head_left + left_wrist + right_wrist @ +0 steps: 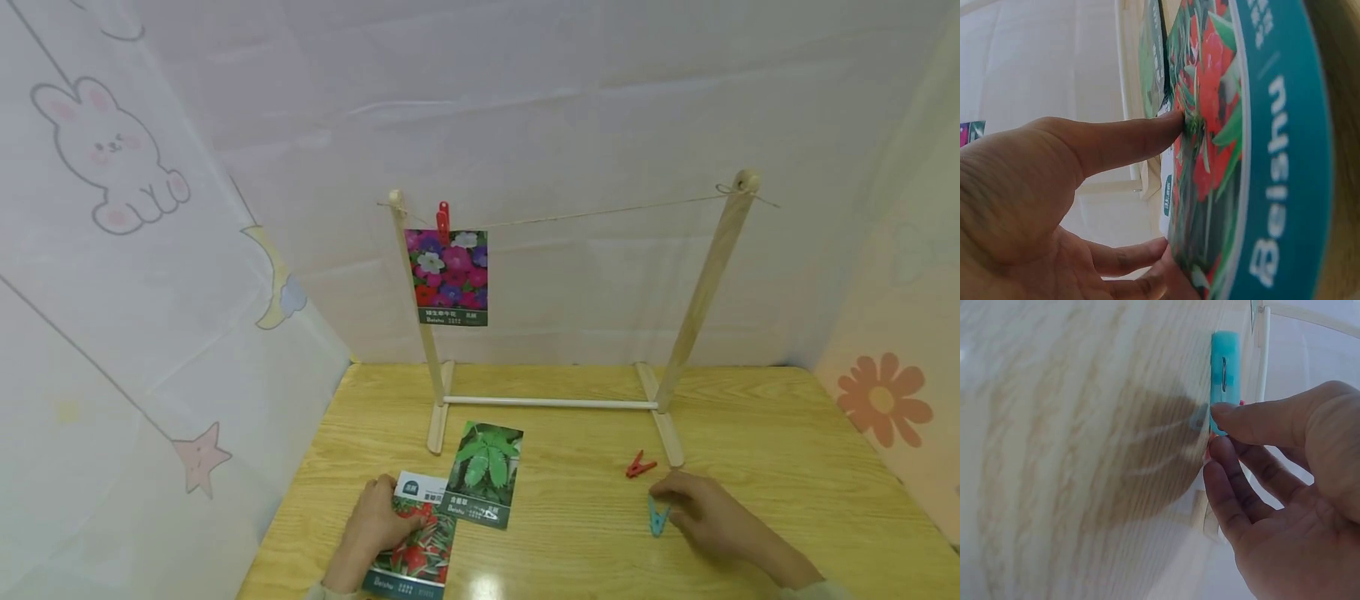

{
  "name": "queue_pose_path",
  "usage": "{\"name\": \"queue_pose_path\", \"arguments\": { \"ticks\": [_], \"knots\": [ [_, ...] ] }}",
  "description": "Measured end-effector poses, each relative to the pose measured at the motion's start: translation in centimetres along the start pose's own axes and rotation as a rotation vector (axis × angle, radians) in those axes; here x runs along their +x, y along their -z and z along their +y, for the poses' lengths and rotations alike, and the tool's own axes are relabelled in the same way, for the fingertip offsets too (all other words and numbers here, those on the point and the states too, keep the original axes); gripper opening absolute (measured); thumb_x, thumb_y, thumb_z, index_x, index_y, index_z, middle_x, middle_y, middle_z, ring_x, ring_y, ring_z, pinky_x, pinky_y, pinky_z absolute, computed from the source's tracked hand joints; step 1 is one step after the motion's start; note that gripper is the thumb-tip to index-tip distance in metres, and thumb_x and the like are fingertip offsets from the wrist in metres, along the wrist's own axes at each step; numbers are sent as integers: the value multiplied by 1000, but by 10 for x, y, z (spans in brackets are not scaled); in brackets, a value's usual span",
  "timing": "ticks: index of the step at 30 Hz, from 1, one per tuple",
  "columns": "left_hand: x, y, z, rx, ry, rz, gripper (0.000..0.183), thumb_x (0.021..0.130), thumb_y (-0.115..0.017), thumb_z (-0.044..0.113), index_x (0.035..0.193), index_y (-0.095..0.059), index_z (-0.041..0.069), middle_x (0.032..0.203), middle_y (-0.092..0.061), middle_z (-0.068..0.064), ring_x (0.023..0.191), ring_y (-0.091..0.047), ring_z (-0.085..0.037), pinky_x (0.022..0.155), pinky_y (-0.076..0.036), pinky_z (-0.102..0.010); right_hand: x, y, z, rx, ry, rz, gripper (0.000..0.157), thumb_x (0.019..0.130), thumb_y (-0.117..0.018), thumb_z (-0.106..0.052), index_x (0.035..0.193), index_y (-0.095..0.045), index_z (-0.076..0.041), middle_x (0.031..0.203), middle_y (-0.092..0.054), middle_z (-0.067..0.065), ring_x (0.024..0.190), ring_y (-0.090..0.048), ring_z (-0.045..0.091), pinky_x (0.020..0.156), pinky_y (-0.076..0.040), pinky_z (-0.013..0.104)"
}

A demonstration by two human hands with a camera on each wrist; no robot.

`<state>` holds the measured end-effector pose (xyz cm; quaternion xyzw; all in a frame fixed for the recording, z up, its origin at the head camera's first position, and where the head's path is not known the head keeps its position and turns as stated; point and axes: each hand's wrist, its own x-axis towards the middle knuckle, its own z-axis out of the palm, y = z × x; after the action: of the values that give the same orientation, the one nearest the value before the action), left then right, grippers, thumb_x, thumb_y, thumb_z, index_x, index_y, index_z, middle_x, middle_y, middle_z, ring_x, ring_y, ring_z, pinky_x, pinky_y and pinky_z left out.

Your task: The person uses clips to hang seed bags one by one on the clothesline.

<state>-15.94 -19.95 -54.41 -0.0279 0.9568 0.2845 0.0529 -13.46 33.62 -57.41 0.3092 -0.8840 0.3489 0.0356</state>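
My left hand [373, 518] holds a seed packet [408, 587] with red flowers and a teal "Beishu" band, thumb on its face and fingers at its left edge. In the left wrist view, the thumb presses on the printed picture. Partly over that packet's upper right corner lies a second seed packet [486, 468] with green leaves. To the right, my right hand [705, 510] pinches a light-blue clothespin [657, 520] between thumb and fingers, low over the table; the right wrist view shows the thumb on its end. A red clothespin [641, 465] lies just beyond this hand.
A wooden stand [705, 300] with a string [592, 214] across its top stands at the back. From the string's left end hangs a petunia seed packet [450, 279], clipped by another red clothespin [443, 221]. A white rod [547, 403] joins the stand's feet on the wooden table [577, 533].
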Motion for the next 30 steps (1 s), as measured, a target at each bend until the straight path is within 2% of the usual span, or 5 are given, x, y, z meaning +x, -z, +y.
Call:
{"name": "queue_pose_path", "arguments": {
  "ticks": [6, 15, 19, 25, 30],
  "knots": [
    [4, 4, -10, -111, 7, -52, 63, 83, -94, 22, 125, -58, -8, 108, -73, -18, 95, -70, -29, 83, -61, -50, 1, -3, -2, 39, 53, 1, 35, 88, -77, 11, 121, -70, 3, 112, -73, 13, 105, -71, 9, 87, -61, 21],
    [7, 12, -17, -150, 19, -71, 51, 90, -87, 20, 124, -60, -8, 100, -70, -14, 90, -68, -28, 78, -60, -48, 3, -4, -2, 43, 75, -10, 37, 90, -77, 7, 126, -68, 2, 104, -61, 0, 87, -55, 3, 70, -52, 21],
    [10, 14, -22, -162, 14, -70, 46, 91, -85, 16, 122, -61, -8, 98, -70, -13, 90, -68, -27, 79, -59, -48, 3, -4, -2, 31, 102, -39, 39, 93, -74, 8, 131, -67, 4, 106, -56, -1, 88, -51, 2, 69, -50, 20],
    [12, 18, -28, -198, 40, -105, 40, 92, -83, 12, 120, -63, -9, 97, -72, -15, 90, -69, -28, 79, -59, -47, 4, -4, -1, 75, 84, -65, 29, 96, -74, 2, 124, -70, -2, 108, -59, 1, 87, -53, 9, 69, -49, 21],
    [13, 23, -31, -223, 47, -127, 42, 94, -81, 16, 123, -65, -10, 107, -75, -21, 100, -72, -36, 83, -61, -50, 3, -3, 1, 106, 95, -58, 29, 93, -77, 2, 121, -69, -5, 105, -61, 2, 85, -56, 11, 68, -51, 22]
  ]
}}
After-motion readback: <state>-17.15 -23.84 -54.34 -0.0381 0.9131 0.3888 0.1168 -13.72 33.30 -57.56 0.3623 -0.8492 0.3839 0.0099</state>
